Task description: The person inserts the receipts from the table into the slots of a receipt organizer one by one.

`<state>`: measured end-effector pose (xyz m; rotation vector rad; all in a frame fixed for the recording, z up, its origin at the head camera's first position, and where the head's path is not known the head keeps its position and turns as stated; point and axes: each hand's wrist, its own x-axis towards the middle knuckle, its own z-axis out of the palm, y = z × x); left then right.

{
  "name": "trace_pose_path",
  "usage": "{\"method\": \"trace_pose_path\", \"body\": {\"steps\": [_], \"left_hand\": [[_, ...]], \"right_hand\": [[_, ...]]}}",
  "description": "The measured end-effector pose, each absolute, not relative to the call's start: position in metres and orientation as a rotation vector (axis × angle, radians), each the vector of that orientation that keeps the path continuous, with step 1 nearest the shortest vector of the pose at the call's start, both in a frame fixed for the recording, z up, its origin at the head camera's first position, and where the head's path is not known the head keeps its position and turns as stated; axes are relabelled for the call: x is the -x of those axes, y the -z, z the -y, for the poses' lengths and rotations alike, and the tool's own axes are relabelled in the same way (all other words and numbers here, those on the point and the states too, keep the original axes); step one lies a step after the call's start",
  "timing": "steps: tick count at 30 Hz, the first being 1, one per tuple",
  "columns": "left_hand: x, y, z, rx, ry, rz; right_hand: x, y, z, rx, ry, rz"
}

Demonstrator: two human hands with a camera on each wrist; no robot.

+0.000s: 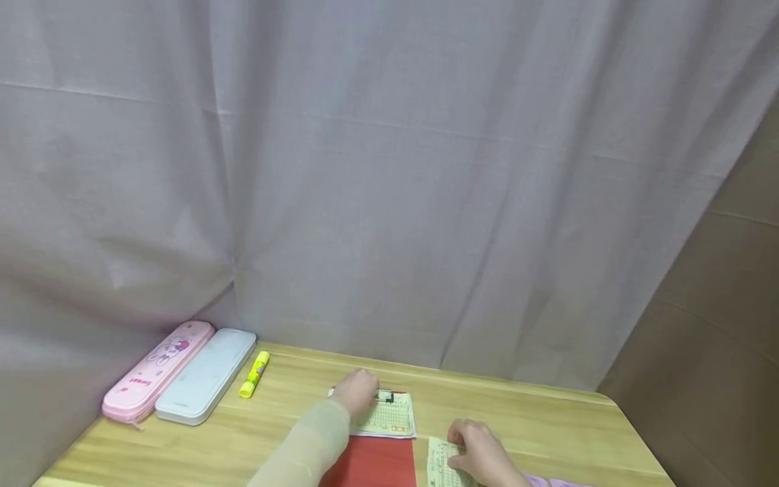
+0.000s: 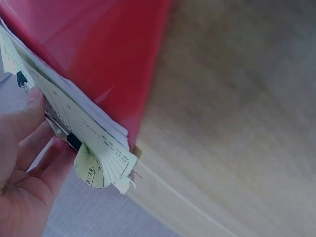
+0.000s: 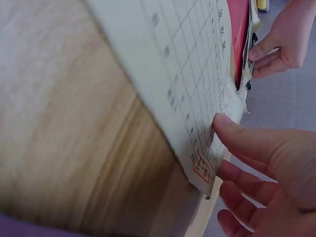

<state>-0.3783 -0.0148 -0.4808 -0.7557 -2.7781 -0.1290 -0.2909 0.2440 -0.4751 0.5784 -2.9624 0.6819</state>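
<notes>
A stack of pale yellow printed slips [image 1: 389, 421] lies at the far end of a red folder [image 1: 380, 467]. A black binder clip [image 2: 73, 141] with wire handles sits on the stack's far edge. My left hand [image 1: 358, 391] pinches the clip's handles between thumb and fingers; one slip's corner curls beside the clip in the left wrist view. To the right, my right hand [image 1: 483, 453] holds a separate gridded slip [image 1: 443, 463] by its edge. In the right wrist view the thumb lies on top of this slip [image 3: 197, 64], near a red stamp, with the fingers below.
At the left stand a pink pencil case [image 1: 159, 368] and a pale blue case [image 1: 207, 375], with a yellow glue stick [image 1: 254, 374] beside them. Purple items [image 1: 566, 483] show at the bottom right. A grey curtain [image 1: 389, 203] hangs behind the wooden table [image 1: 548, 412].
</notes>
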Motion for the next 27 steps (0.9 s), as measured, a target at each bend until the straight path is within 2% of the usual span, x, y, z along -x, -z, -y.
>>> {"method": "trace_pose_path", "body": {"steps": [7, 14, 22, 27], "left_hand": [[0.379, 0.48, 0.014, 0.756, 0.116, 2.776], [0.379, 0.481, 0.015, 0.751, 0.102, 2.793], [0.379, 0.481, 0.015, 0.732, 0.147, 2.828], [0.38, 0.482, 0.015, 0.729, 0.146, 2.827]], "right_hand": [[0.29, 0.476, -0.247, -0.529, -0.667, 2.935], [0.289, 0.47, -0.257, -0.598, -0.71, 2.979], [0.29, 0.45, -0.273, -0.647, -1.067, 2.994], [0.29, 0.443, -0.277, -0.515, -1.248, 2.96]]}}
